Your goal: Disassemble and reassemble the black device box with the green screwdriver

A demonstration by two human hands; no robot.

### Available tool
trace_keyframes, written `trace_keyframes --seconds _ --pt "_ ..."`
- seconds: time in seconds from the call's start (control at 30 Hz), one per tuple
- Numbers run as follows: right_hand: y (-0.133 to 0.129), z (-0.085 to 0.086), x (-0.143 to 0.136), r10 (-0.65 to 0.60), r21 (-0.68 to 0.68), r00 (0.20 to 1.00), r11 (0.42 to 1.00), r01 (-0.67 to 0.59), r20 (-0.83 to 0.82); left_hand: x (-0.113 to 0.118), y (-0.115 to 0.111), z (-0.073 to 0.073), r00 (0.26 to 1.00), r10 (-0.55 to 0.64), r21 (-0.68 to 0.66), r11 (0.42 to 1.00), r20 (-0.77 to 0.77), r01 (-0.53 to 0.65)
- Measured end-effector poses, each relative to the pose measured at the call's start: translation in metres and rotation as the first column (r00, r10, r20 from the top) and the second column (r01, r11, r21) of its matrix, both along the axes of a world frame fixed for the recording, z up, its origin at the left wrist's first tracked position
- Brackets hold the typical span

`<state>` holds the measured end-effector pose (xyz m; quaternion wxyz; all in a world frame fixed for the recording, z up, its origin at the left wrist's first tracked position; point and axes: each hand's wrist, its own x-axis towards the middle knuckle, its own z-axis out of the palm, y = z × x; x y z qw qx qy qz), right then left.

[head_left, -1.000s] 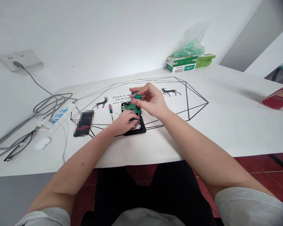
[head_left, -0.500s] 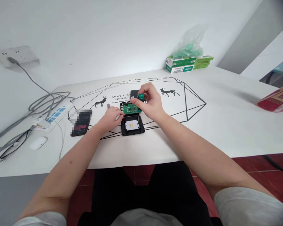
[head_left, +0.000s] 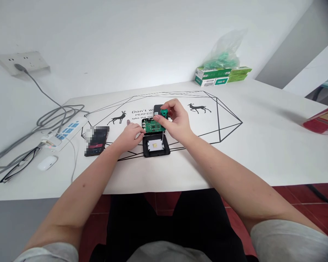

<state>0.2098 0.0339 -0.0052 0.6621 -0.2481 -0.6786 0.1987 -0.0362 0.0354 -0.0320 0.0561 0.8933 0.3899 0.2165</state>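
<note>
My right hand [head_left: 177, 120] is closed around the green handle of a screwdriver [head_left: 164, 113]. Its thin shaft points down to the right side of a silver-white plate [head_left: 154, 145] with a small gold square, set in an open black case half [head_left: 166, 150]. Just behind it lies a green circuit board [head_left: 152, 126] in a dark housing, joined or touching at the edge; I cannot tell which. The fingers of my left hand [head_left: 131, 137] are bent, with the tips gripping the left front corner of this housing. A dark flat piece [head_left: 157, 108] lies behind the board, partly covered by my right hand.
A phone [head_left: 100, 142] lies left of my left hand. Farther left are a power strip [head_left: 71, 130] with coiled grey cables, glasses [head_left: 19, 165] and a white earbud case [head_left: 47, 163]. Green boxes [head_left: 213, 74] under a plastic bag stand by the wall. A red package [head_left: 321, 122] is at right.
The whole view has shifted a little, so everything sits slightly farther right. Both hands keep their places on the screwdriver and the housing; the screwdriver's tip stays at the plate's right side.
</note>
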Motion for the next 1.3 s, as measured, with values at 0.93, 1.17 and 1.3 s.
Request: trace_keyframes --seconds 0.93,1.17,1.3 --pt "-0.009 0.007 0.004 0.013 0.074 0.997 0.997 -0.019 0.078 -0.002 0.0 0.0 1.0 -0.007 -0.021 1.0 0.018 0.007" --pt "-0.005 0.008 0.01 0.003 0.069 0.995 0.998 -0.01 0.099 -0.002 0.0 0.0 1.0 -0.002 -0.04 0.999 0.014 0.003" --pt "0.0 0.012 0.019 0.089 0.048 0.991 0.994 -0.094 0.098 -0.003 0.0 -0.001 1.0 -0.005 -0.029 1.0 0.013 0.005"
